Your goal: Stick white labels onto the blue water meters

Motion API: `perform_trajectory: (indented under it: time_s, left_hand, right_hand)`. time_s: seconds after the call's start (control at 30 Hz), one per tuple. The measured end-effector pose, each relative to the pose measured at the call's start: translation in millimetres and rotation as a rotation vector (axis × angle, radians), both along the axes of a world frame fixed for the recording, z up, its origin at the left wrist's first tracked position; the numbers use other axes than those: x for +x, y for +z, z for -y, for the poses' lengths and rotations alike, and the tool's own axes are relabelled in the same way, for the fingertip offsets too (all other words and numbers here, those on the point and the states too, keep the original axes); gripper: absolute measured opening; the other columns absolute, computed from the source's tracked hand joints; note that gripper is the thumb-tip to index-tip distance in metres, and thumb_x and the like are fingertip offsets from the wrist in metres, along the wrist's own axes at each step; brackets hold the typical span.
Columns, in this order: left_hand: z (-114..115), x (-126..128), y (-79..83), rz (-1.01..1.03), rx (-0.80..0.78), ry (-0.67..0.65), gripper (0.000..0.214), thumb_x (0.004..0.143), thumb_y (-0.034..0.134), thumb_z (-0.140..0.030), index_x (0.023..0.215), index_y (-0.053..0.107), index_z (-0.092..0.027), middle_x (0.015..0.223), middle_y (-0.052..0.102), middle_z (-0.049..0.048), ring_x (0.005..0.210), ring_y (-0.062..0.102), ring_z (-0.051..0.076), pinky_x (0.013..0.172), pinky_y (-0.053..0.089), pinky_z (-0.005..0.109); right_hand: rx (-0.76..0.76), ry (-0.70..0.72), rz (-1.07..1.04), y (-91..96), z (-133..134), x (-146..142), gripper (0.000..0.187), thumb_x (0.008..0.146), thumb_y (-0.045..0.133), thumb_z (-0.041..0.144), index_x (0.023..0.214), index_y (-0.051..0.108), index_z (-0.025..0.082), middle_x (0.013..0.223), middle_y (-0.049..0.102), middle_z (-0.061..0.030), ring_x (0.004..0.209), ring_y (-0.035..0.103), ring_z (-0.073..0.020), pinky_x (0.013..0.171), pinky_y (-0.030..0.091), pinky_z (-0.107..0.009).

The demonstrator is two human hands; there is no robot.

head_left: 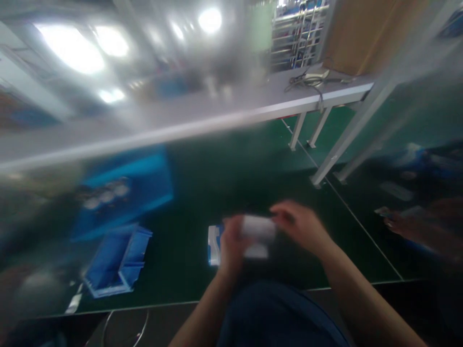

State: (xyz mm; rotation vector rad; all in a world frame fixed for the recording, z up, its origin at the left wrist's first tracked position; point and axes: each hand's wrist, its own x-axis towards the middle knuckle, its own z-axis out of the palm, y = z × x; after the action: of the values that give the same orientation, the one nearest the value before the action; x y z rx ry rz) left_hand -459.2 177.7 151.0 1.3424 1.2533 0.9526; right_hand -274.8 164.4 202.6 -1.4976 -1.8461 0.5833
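Note:
A blurred white object [258, 227], perhaps a small box or a roll, is gripped at its left end by my left hand [232, 243]. My right hand [294, 224] is at its right end with thumb and fingers bent together; whether they pinch anything is lost in the blur. Just below the object a second white piece [256, 251] shows; I cannot tell whether the two are joined. A blue-and-white box [214, 245] lies on the green tabletop [188, 274], partly covered by my left hand.
An empty-looking blue bin [110, 262] stands to the left. Behind it a larger blue tray [152, 178] holds several round metallic parts. A raised shelf [231, 120] crosses the back, with a cable [313, 82] on it. At right, another person's hands [408, 224] work beside a metal post [334, 156].

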Motion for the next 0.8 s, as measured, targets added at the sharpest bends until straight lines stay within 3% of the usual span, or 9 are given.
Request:
perform_trajectory:
  time_s: [0.07, 0.17, 0.3, 0.43, 0.57, 0.8]
  left_hand:
    - [2, -1, -1.2, 0.089, 0.016, 0.157, 0.05, 0.06, 0.063, -0.016, 0.107, 0.047, -0.017, 0.094, 0.059, 0.0059, 0.081, 0.058, 0.018, 0.069, 0.049, 0.029]
    - [6, -1, -2.8, 0.16, 0.024, 0.209, 0.056, 0.063, 0.061, -0.018, 0.115, 0.039, -0.02, 0.103, 0.056, 0.0069, 0.088, 0.057, 0.018, 0.074, 0.048, 0.03]
    - [5, -4, -1.1, 0.031, 0.037, 0.076, 0.068, 0.059, 0.067, -0.021, 0.121, 0.038, -0.021, 0.118, 0.05, 0.0097, 0.103, 0.05, 0.023, 0.084, 0.044, 0.032]
    - [-3, -13, 1.4, -0.05, -0.035, -0.172, 0.04, 0.064, 0.064, -0.026, 0.102, 0.057, -0.017, 0.102, 0.06, 0.0082, 0.09, 0.056, 0.022, 0.078, 0.046, 0.033]
    - [-3, -16, 2.1, -0.085, -0.072, -0.097, 0.034, 0.063, 0.065, -0.028, 0.095, 0.061, -0.018, 0.096, 0.062, 0.0073, 0.085, 0.058, 0.02, 0.076, 0.047, 0.033]
    - [4, -15, -2.4, -0.079, -0.135, -0.088, 0.034, 0.062, 0.066, -0.029, 0.093, 0.063, -0.016, 0.089, 0.065, 0.0078, 0.08, 0.059, 0.02, 0.074, 0.048, 0.034]
  right_hand:
    - [-0.049, -0.119, -0.051, -6.7, 9, -4, 0.015, 0.076, 0.054, 0.032, 0.083, 0.058, 0.02, 0.076, 0.059, -0.0008, 0.064, 0.053, -0.0101, 0.057, 0.042, -0.021]
    - [-0.11, -0.124, -0.127, -20.1, 19, -19, 0.014, 0.073, 0.057, 0.031, 0.081, 0.055, 0.02, 0.074, 0.059, 0.0005, 0.063, 0.054, -0.0101, 0.055, 0.043, -0.02]
    - [-0.081, -0.128, -0.167, -27.8, 22, -33, 0.009, 0.075, 0.052, 0.025, 0.07, 0.05, 0.018, 0.063, 0.055, 0.0024, 0.055, 0.051, -0.0083, 0.052, 0.041, -0.018]
    - [0.011, -0.061, -0.137, -25.5, 20, -30, 0.009, 0.078, 0.049, 0.024, 0.083, 0.054, 0.019, 0.081, 0.06, -0.0023, 0.071, 0.057, -0.0117, 0.063, 0.046, -0.023]
    - [0.209, -0.054, 0.057, -26.4, 16, -29, 0.027, 0.078, 0.052, 0.029, 0.102, 0.055, 0.02, 0.096, 0.059, -0.0074, 0.089, 0.055, -0.0174, 0.075, 0.046, -0.032]
    - [0.308, -0.043, 0.19, -26.1, 12, -37, 0.014, 0.08, 0.05, 0.026, 0.082, 0.062, 0.019, 0.083, 0.062, -0.0053, 0.08, 0.055, -0.0157, 0.07, 0.041, -0.03]
